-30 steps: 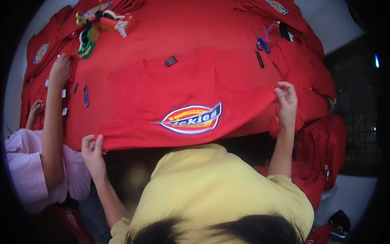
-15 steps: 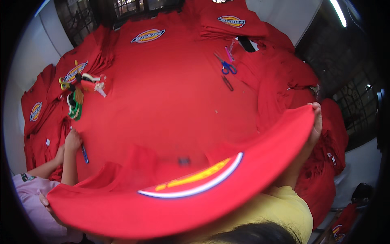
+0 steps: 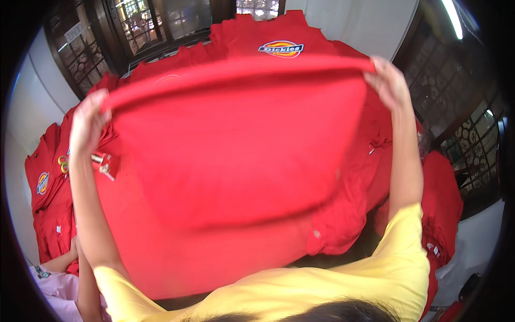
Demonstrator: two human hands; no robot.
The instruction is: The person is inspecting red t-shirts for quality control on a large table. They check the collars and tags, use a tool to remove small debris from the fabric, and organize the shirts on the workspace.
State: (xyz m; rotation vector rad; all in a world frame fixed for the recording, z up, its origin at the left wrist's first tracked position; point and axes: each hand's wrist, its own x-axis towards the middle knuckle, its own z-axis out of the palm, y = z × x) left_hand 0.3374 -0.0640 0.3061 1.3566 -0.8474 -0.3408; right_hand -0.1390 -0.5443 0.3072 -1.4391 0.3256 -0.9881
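Observation:
Stretched wide between my raised hands is a red T-shirt point(image 3: 241, 145), its plain side toward me and its lower part blurred by motion. My left hand point(image 3: 90, 122) grips one top corner with fingers closed round the cloth. At the other top corner my right hand point(image 3: 387, 85) pinches the fabric. The upper edge is folded over and runs between the two hands. Beneath hangs the loose part of the shirt, over a table surface covered in red cloth point(image 3: 177, 276). The shirt hides most of the table's middle.
Red shirts with an oval badge point(image 3: 300, 27) lie stacked at the back, and more are piled on the left point(image 3: 37, 161) and right point(image 3: 440, 188). Yellow-handled scissors point(image 3: 63, 163) lie at the left. Another person's lilac sleeve point(image 3: 59, 290) and forearms show at lower left.
Both my hands have risen and moved away from me, carrying the shirt from near my body out over the table. Its badge no longer shows, and the plain side faces me.

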